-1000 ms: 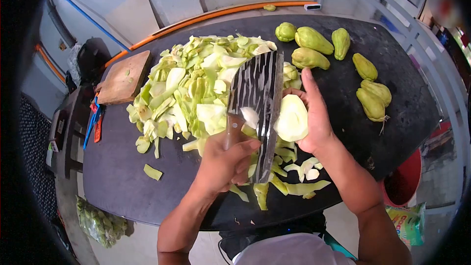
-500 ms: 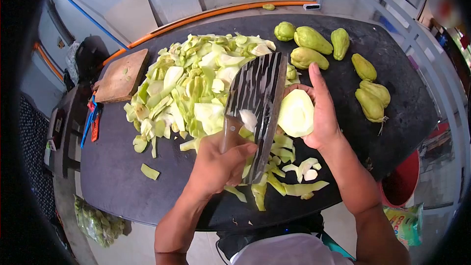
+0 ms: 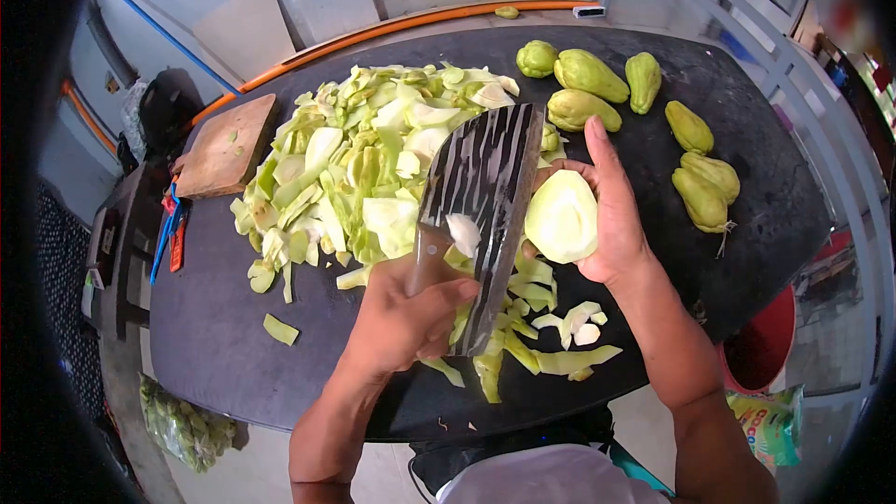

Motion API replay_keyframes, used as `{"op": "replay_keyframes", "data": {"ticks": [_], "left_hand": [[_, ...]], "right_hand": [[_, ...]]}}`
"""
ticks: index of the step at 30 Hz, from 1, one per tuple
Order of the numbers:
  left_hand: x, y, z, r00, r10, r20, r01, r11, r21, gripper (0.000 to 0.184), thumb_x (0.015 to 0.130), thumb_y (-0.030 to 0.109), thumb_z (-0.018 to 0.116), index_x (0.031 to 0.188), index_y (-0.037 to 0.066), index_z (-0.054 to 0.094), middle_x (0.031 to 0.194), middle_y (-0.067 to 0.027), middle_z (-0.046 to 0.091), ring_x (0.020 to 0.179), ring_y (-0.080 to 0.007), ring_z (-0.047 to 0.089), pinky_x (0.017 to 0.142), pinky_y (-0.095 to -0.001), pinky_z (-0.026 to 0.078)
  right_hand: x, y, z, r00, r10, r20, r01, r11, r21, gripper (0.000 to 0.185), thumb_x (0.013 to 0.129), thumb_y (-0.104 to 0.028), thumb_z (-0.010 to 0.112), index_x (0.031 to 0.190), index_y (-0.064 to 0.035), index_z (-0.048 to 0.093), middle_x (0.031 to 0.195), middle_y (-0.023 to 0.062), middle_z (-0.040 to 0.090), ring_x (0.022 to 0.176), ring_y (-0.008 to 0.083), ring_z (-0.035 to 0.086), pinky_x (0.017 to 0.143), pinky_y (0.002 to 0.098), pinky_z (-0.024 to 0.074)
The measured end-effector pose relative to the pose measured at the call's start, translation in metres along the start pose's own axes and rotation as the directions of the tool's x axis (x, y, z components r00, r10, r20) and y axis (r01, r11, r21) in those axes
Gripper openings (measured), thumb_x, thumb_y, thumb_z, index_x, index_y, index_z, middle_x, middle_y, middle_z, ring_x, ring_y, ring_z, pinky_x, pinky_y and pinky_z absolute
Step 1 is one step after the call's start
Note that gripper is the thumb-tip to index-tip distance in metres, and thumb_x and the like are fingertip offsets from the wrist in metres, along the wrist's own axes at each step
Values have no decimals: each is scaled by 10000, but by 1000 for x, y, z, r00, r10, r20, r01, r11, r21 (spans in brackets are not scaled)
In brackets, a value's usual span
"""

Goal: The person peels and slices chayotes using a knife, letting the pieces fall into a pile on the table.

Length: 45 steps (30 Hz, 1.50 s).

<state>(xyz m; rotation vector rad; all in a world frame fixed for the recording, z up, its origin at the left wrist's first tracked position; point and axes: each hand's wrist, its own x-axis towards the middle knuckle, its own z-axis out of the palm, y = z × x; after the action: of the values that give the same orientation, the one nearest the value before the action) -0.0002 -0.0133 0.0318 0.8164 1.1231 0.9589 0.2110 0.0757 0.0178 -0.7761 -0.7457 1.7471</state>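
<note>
My left hand point(image 3: 406, 313) is closed round the brown handle of a cleaver point(image 3: 481, 196), whose broad blade is upright, streaked, and carries a pale scrap near the handle. In my right hand point(image 3: 611, 215) sits a peeled chayote point(image 3: 562, 217), its pale flat side facing me, with the thumb stretched up beside it. The blade's edge is close to the chayote; whether they touch I cannot tell. Beyond the cleaver rises a large heap of chayote slices point(image 3: 373, 145). Peelings point(image 3: 551, 359) lie below the blade and the right hand.
Several whole chayotes point(image 3: 591, 75) lie at the back right of the dark table point(image 3: 224, 317). A wooden board point(image 3: 227, 147) rests at the left edge, with a blue-and-red tool point(image 3: 173, 233) near it. A red bucket point(image 3: 761, 341) stands below on the right.
The cleaver and my left hand have shifted slightly left and down, moving a little away from the chayote. My right hand keeps the same hold, and the whole view has drifted slightly.
</note>
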Motion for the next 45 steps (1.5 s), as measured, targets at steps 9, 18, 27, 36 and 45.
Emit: {"op": "replay_keyframes", "data": {"ticks": [9,18,27,36,45], "left_hand": [[1,-2,4,998,-46,50,47,999,-26,152,900,92,689,857,-3,579,508,14,412,351,-74,341,340,-254,259],[3,-7,9,994,-91,54,96,990,-103,170,910,115,681,837,42,546,513,24,385,358,-78,320,345,-263,262],[3,-8,13,992,-108,59,115,985,-132,197,911,94,662,784,73,513,494,18,376,331,-90,314,320,-266,253],[3,-10,14,994,-73,76,82,990,-112,156,911,76,659,823,53,532,501,15,383,340,-86,320,333,-266,270],[2,-10,11,992,-93,91,100,992,-79,154,913,77,659,843,52,524,512,17,377,351,-79,320,337,-260,258]], "right_hand": [[-5,5,6,993,14,113,-20,998,55,613,963,-622,511,1199,-65,610,1051,88,694,900,166,685,813,324,561],[-4,20,9,983,-92,161,77,993,94,516,1005,-497,538,1283,-65,587,1101,59,689,940,135,677,829,300,547],[-8,12,13,977,-96,191,96,995,7,451,1006,-430,564,1226,-41,622,1062,58,695,896,116,677,792,274,544],[-9,13,14,982,-126,142,123,992,27,479,1003,-458,557,1254,-53,608,1117,71,690,956,133,674,841,298,540],[-8,9,9,983,-87,160,83,996,34,472,999,-469,562,1226,-59,624,1096,57,698,933,121,676,829,283,540]]}}
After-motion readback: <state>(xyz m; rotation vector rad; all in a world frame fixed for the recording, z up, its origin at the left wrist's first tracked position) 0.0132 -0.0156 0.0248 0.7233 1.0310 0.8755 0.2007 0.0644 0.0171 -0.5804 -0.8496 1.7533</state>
